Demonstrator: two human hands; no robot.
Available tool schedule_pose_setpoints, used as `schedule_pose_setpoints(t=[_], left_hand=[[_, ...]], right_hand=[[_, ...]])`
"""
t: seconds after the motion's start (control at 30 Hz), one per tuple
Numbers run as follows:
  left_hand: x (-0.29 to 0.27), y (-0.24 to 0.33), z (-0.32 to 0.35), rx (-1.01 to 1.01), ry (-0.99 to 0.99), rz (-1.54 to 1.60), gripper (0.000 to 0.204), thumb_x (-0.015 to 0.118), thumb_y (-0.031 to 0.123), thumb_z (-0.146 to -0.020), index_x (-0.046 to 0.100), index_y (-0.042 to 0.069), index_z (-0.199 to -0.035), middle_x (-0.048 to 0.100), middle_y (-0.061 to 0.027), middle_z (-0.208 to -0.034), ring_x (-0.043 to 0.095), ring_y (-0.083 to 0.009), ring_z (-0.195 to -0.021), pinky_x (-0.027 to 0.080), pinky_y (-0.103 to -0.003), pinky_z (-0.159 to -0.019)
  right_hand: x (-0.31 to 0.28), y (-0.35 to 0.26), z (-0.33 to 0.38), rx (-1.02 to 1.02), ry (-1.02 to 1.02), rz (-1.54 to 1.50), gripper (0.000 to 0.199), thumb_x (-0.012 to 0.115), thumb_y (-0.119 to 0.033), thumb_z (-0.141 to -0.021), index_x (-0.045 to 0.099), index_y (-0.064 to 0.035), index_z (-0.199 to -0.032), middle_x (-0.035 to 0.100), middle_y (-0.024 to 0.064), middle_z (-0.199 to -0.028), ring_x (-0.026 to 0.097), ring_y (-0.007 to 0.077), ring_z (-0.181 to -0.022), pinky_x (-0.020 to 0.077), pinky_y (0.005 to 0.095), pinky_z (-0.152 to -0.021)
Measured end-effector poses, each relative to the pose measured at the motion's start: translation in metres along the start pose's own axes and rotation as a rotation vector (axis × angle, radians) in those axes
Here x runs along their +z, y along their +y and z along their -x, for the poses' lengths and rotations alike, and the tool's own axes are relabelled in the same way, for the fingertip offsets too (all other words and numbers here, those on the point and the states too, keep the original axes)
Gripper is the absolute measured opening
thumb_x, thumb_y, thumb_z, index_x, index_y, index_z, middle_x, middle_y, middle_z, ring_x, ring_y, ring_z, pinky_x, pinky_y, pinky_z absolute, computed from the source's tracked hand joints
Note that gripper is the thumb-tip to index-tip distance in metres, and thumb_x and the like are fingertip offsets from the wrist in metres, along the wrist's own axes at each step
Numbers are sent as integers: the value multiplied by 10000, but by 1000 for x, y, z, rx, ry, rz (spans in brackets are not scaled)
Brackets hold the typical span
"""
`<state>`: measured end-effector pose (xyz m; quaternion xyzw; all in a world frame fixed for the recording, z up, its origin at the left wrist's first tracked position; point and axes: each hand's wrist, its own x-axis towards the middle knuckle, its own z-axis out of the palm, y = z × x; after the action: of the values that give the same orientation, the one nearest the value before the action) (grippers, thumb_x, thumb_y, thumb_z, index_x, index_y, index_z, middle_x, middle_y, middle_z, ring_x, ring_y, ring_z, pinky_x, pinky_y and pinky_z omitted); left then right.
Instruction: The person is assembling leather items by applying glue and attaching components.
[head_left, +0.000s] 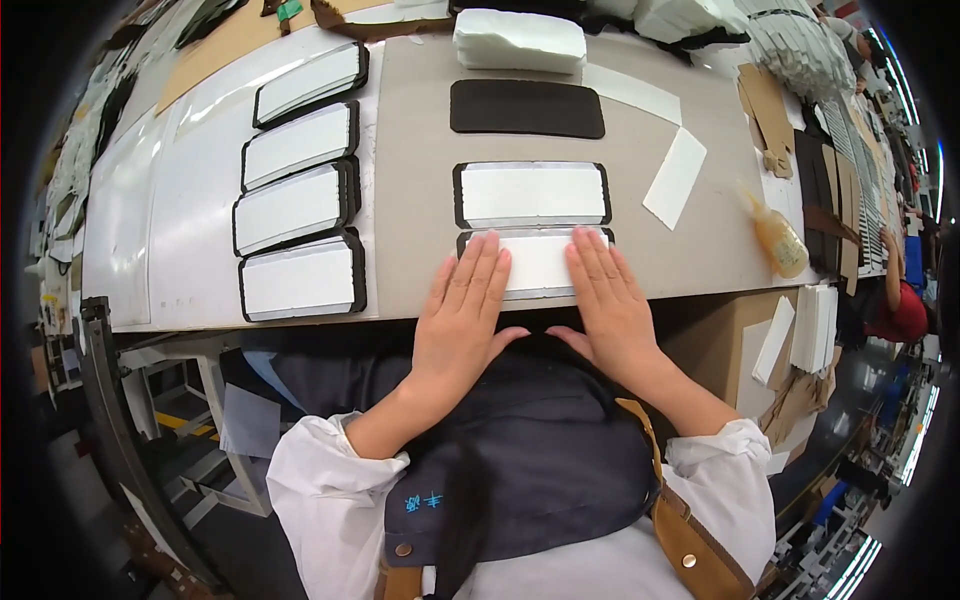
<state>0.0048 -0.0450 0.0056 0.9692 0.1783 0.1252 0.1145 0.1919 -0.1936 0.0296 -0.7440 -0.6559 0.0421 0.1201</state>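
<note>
A black rounded panel with a white rectangular sheet [537, 265] on it lies at the table's front edge. My left hand [462, 305] rests flat on its left end, fingers stretched and thumb out. On the right end lies my right hand [612, 315], flat in the same way. Both hands cover parts of the panel's black border. Just beyond it is a second black panel with a white sheet [532, 194]. Farther back lies a bare black panel [527, 109], and behind that a thick stack of white sheets [520, 41].
Several white-topped black panels [302, 283] line up at left. Two loose white strips [675, 178] lie at right. A bottle of yellowish liquid [778, 240] is near the right edge. A cardboard box [735, 345] with strips stands below. Another person [895, 300] is far right.
</note>
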Motion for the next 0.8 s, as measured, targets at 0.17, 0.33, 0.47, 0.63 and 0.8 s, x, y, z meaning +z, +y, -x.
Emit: schedule_pose_setpoints(t=[0.17, 0.33, 0.47, 0.63, 0.8], left_hand=[[-15, -2, 1, -10, 68, 113, 992, 842, 450, -771, 428, -6, -1548, 422, -189, -1627, 405, -331, -1514, 337, -453, -1237], [-18, -19, -13, -138, 264, 436, 554, 820, 243, -862, 632, 46, -1344, 613, -142, -1402, 583, -341, -1265, 472, -459, -1040], [-23, -23, -37, -279, 350, 112, 286, 796, 193, -873, 656, 88, -1099, 591, -75, -1043, 552, -288, -1012, 420, -429, -874], [-16, -34, -43, -337, 329, 105, 177, 788, 159, -872, 645, 107, -963, 597, -45, -1004, 560, -281, -1009, 423, -423, -867], [-38, -28, -48, -428, 234, 486, 210, 746, 152, -946, 601, 69, -1072, 654, -82, -1010, 634, -299, -904, 482, -398, -797]], right_hand=[[-2, 8, 8, 47, 168, -110, 933, 887, -317, -766, 461, 32, -1520, 445, 222, -1604, 429, 383, -1497, 298, 501, -1251], [-33, 36, -33, 3, 340, -114, 400, 770, -84, -881, 654, -5, -1256, 632, 155, -1376, 582, 364, -1254, 422, 488, -1110], [-34, 59, -89, -38, 362, -113, 279, 745, -30, -878, 649, 1, -1138, 646, 148, -1132, 584, 347, -1094, 464, 455, -960], [-22, 77, -120, 7, 172, -242, 143, 716, -13, -898, 593, -13, -970, 593, 138, -983, 558, 340, -968, 466, 427, -876], [-24, 84, -119, 55, 174, -261, 138, 706, -17, -916, 592, -19, -994, 605, 132, -957, 540, 320, -935, 453, 401, -859]])
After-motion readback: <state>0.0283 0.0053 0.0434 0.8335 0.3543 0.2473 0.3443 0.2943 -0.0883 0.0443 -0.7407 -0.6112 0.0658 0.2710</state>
